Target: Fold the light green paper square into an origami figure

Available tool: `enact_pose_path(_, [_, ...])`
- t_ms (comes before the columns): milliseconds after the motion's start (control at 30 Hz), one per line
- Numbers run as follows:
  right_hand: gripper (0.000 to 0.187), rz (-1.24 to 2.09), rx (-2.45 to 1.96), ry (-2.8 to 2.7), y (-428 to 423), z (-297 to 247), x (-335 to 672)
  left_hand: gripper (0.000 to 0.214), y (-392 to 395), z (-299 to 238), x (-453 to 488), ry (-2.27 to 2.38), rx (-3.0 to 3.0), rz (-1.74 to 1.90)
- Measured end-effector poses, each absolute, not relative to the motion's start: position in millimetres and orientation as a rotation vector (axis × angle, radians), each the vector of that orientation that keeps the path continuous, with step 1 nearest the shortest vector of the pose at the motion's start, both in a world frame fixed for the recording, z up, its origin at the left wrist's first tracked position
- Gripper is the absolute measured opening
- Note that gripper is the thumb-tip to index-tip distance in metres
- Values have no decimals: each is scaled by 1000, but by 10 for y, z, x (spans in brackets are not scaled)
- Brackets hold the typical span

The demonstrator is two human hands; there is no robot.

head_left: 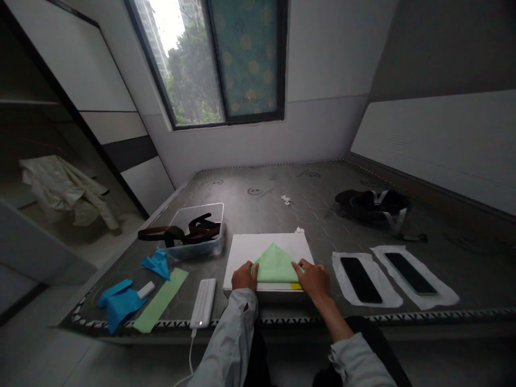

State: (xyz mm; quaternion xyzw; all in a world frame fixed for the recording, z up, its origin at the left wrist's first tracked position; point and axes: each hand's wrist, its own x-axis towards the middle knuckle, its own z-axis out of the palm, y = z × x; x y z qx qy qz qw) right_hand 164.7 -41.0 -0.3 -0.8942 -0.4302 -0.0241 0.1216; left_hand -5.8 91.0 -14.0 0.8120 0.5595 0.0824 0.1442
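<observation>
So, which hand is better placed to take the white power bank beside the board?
Left, probably. The left hand rests on the green paper at its left corner, next to the power bank; the right hand would need to cross over.

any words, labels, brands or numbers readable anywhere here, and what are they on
No text can be read in this view.
Green paper between the left hand and right hand: plain, no print.
White board under it: blank.
Two phones: dark screens, no visible marks.
Power bank: no legible label.
Round emblems on the mattress: too blurred to read.
</observation>
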Motion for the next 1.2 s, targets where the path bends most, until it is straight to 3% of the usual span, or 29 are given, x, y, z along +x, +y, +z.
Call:
enact_pose_path(567, [36,-93,-2636,-1209,-411,-2,1672,32,862,77,24,1713,2283,15])
enact_pose_path(1000, [41,-65,-2665,-1173,-353,1,1667,31,868,44,29,1732,2284,110])
enact_pose_path(1200, [39,-186,-2623,-1183,-359,-33,1693,31,936,-140,10,1725,2409,395])
